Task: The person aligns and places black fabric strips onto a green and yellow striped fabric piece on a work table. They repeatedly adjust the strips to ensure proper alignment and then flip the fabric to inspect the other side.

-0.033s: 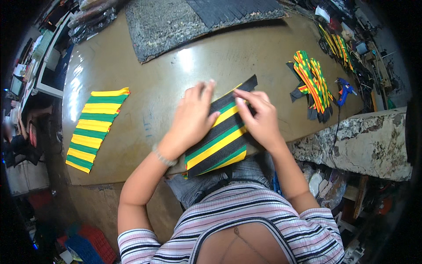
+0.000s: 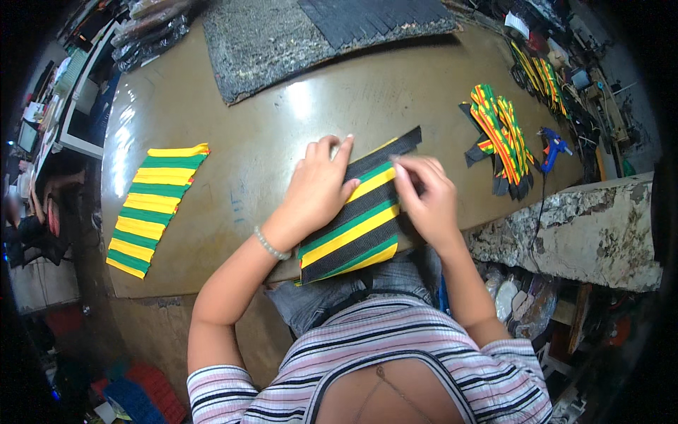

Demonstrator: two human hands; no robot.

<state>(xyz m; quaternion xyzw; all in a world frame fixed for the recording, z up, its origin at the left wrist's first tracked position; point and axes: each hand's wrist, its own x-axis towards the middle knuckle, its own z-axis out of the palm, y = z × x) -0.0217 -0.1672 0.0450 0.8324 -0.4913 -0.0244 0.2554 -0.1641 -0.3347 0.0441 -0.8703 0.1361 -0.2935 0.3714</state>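
Note:
A panel of black, green and yellow woven strips (image 2: pixel 357 225) lies slantwise in front of me at the table's near edge. My left hand (image 2: pixel 313 185) rests along its upper left side, fingers extended and the thumb on the strips. At the panel's right edge, my right hand (image 2: pixel 429 199) has thumb and forefinger pinched together on the strips' ends, blurred a little. One black strip (image 2: pixel 404 140) at the top sticks out past the others toward the upper right. A second panel, with yellow and green stripes (image 2: pixel 150 210), lies apart at the left.
On the brown table (image 2: pixel 261 134), a rough grey mat (image 2: pixel 261 53) with black strips lies at the far side. Several patterned strips (image 2: pixel 496 134) are heaped at the right, beside a blue glue gun (image 2: pixel 553 150) with a cord. A worn ledge (image 2: pixel 572 230) adjoins the table's right edge.
My right hand has shifted slightly down and to the right, from the top black strip to the strip ends below. My left hand has moved a little to the right.

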